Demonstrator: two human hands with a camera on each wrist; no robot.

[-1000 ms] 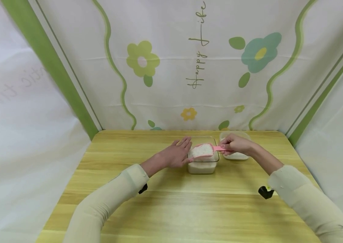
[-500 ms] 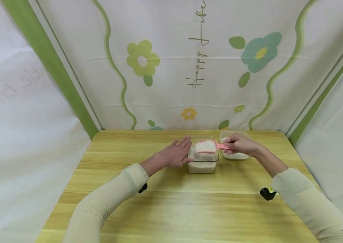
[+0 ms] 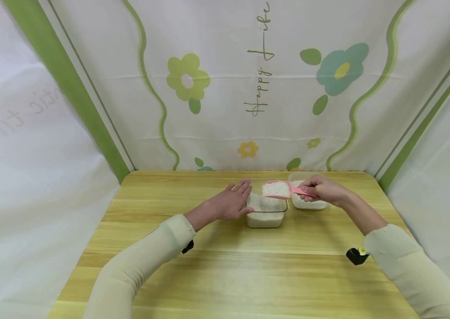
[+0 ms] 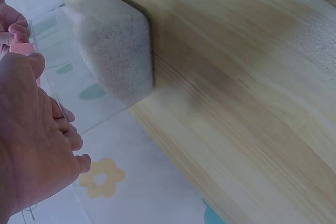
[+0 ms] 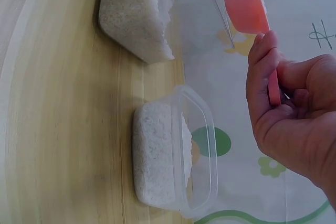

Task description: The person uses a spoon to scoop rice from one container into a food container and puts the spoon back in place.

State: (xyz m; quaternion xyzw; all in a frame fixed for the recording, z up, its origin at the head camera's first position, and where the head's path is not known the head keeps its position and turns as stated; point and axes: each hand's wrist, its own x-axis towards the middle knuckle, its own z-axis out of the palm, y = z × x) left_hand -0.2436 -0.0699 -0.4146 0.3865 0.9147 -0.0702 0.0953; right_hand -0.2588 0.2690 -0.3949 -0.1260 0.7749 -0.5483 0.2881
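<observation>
My right hand [image 3: 322,189] grips the handle of a pink scoop [image 5: 244,3]. Heaped white, rice-like grains [image 3: 276,189] fill the scoop, which is held level above the back right of a glass container [image 3: 265,220]. That container has a dark rim line and is part filled with the same kind of grains. Against its left rim rests my left hand [image 3: 230,204], fingers extended over the edge and thumb along the front corner. To the right, partly beneath my right hand, stands a smaller clear plastic tub [image 5: 155,156] of white grains.
Both containers stand near the back edge of a wooden table [image 3: 225,274]. A white curtain [image 3: 225,110] with printed flowers hangs right behind it, and more white cloth hangs at either side.
The scoop full of grains has moved right and slightly up in my right hand, from over the glass container's middle toward the plastic tub. My left hand stays on the rim.
</observation>
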